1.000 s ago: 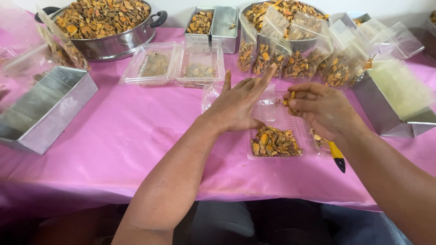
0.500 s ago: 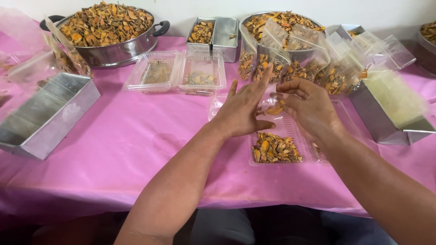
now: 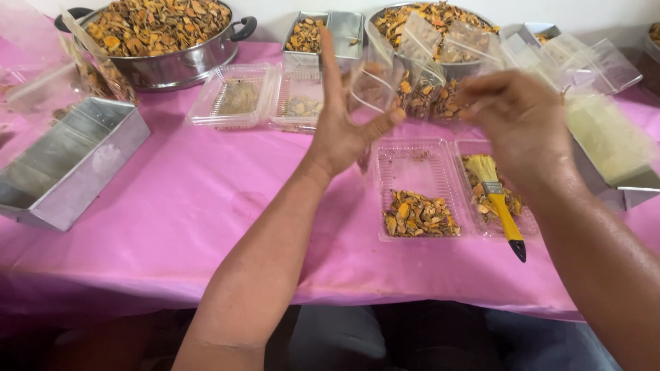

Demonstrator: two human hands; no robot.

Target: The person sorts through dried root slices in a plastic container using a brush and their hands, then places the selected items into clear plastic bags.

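Clear plastic hinged clamshell tray (image 3: 419,189) lies open on the pink plastic tablecloth (image 3: 172,206), just below and between the person's two raised hands; its left half holds a small heap of dried orange-brown slices (image 3: 419,214) at the near end, and its right half holds more slices with a yellow-handled paintbrush (image 3: 498,203) laid across them, bristles away from the person. The left hand (image 3: 340,117) is held upright above the cloth with fingers spread and straight, palm turned toward the right hand, gripping nothing. The right hand (image 3: 515,117) hovers above the tray's right half, blurred, its fingers curled downward and bunched; whether they pinch anything cannot be told. Just beyond the hands stands a row of small clear plastic pouches (image 3: 419,82) partly filled with the same slices, leaning against a round metal bowl (image 3: 440,20) heaped with them. Farther left, a second clear clamshell tray (image 3: 265,96) lies open, and behind it sits a large steel pot with black handles (image 3: 165,41) full of slices. A rectangular metal tin (image 3: 323,31) stands between pot and bowl. At the far left edge a long empty metal loaf pan (image 3: 69,161) rests on the cloth, and at the right edge another metal pan (image 3: 612,151) holds pale clear bags.
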